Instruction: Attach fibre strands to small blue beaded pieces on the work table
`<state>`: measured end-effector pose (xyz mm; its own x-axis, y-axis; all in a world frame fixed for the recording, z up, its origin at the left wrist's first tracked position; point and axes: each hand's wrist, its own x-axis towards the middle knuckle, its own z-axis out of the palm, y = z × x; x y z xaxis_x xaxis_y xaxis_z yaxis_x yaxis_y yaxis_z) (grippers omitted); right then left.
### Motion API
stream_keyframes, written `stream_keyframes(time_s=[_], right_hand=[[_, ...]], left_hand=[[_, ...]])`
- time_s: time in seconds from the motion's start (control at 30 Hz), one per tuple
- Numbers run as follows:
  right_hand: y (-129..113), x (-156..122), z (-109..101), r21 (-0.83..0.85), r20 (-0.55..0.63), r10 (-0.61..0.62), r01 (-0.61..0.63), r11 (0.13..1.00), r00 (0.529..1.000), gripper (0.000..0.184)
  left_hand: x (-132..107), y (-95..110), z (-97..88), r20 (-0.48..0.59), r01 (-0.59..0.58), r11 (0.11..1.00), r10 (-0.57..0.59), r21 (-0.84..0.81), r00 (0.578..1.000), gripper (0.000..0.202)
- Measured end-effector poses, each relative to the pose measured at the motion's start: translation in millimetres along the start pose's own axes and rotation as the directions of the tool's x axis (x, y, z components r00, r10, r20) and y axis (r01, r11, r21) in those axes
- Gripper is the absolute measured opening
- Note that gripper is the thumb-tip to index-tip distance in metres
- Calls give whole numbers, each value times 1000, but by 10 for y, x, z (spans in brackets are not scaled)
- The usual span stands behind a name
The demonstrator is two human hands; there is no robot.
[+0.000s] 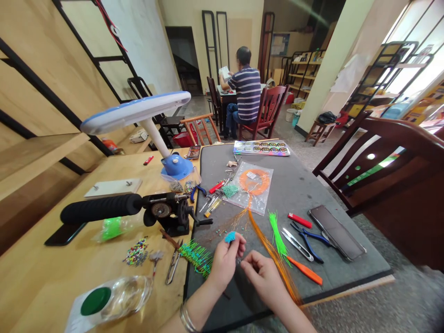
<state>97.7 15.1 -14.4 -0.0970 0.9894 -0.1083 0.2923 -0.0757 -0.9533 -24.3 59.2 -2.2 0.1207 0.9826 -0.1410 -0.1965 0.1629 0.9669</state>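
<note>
My left hand (225, 261) is closed in a pinch on a small light-blue beaded piece (229, 237), held just above the grey mat (305, 185). My right hand (262, 275) sits close beside it with its fingertips pinched together toward the left hand; what they hold is too small to make out. A bundle of orange strands (274, 254) runs past the right hand to the mat's front edge. A row of teal beaded strands (196, 256) lies just left of my left hand.
A black vise with a foam handle (138, 210) and a blue-and-white lamp (152, 120) stand to the left. Green strands (277, 233), snips (296, 243), blue pliers (310, 238), a phone (336, 231) and an orange cutter (305, 270) lie to the right. A person sits at a far table.
</note>
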Motion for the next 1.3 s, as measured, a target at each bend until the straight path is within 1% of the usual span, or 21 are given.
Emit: stream_keyframes(time_s=[0.03, 0.07, 0.13, 0.2, 0.27, 0.3, 0.37, 0.4, 0.47, 0.57, 0.7, 0.8, 0.87, 0.9, 0.97, 1.0, 1.07, 1.13, 1.17, 1.23, 1.3], right_hand=[[-5, 3, 26, -33, -7, -9, 9, 999, 1000, 27], [-10, 5, 48, -69, -18, -21, 20, 997, 1000, 27], [-18, -1, 76, -144, -47, -54, 47, 989, 997, 28], [-17, -21, 83, -207, -69, -84, 69, 976, 994, 27], [-6, -50, 73, -249, -82, -99, 76, 966, 992, 27], [3, -63, 61, -255, -87, -99, 74, 964, 991, 27], [25, -80, 29, -226, -87, -90, 68, 972, 992, 28], [36, -81, 10, -190, -83, -83, 66, 980, 993, 29], [56, -66, -29, -94, -77, -66, 58, 994, 995, 30], [77, -23, -61, 27, -67, -46, 48, 998, 997, 29], [79, 13, -29, 137, -18, -26, 28, 990, 1000, 22], [55, 25, 15, 197, 2, 3, -4, 980, 1000, 25], [31, 34, 36, 227, 3, 30, -29, 974, 1000, 29], [20, 39, 44, 233, 0, 41, -40, 972, 999, 31], [3, 48, 58, 230, -8, 47, -44, 972, 999, 32], [-3, 51, 65, 223, -13, 39, -35, 974, 999, 32], [-12, 51, 76, 208, -23, 13, -8, 978, 1000, 31], [-25, 43, 76, 196, -20, 0, 4, 981, 1000, 31], [-34, 38, 69, 194, -10, 2, 0, 981, 1000, 31], [-57, 27, 40, 212, 11, 16, -18, 977, 1000, 33], [-80, 26, -6, 260, 7, 30, -31, 965, 1000, 35]], left_hand=[[19, 2, 12, -2, 65, 990, -66, -125, 998, 35], [39, 5, 21, 10, 134, 958, -136, -254, 991, 35], [81, 14, 34, 74, 269, 841, -266, -470, 961, 34], [124, 29, 36, 143, 363, 713, -352, -600, 925, 31], [167, 56, 30, 151, 370, 639, -371, -674, 916, 27], [188, 75, 25, 140, 351, 623, -363, -699, 921, 26], [224, 123, 15, 128, 315, 621, -327, -717, 936, 24], [237, 149, 11, 135, 310, 635, -308, -708, 942, 22], [251, 195, 8, 148, 294, 699, -264, -652, 953, 21], [246, 223, 21, 94, 217, 792, -200, -571, 975, 25], [213, 175, 62, 39, 159, 824, -165, -543, 986, 26], [166, 118, 97, -4, 113, 863, -131, -492, 991, 26], [119, 94, 113, -58, 43, 917, -71, -396, 996, 26], [93, 91, 118, -80, -1, 948, -26, -318, 996, 25], [37, 98, 120, -72, -89, 988, 80, -123, 994, 23], [12, 107, 117, -37, -127, 992, 126, -27, 991, 22], [-25, 130, 102, 70, -194, 973, 186, 125, 980, 20], [-32, 152, 74, 157, -250, 944, 219, 215, 963, 20], [-23, 162, 55, 177, -271, 932, 233, 241, 956, 22], [12, 178, 13, 165, -296, 920, 260, 258, 951, 24], [55, 188, -27, 111, -299, 926, 281, 230, 953, 24]])
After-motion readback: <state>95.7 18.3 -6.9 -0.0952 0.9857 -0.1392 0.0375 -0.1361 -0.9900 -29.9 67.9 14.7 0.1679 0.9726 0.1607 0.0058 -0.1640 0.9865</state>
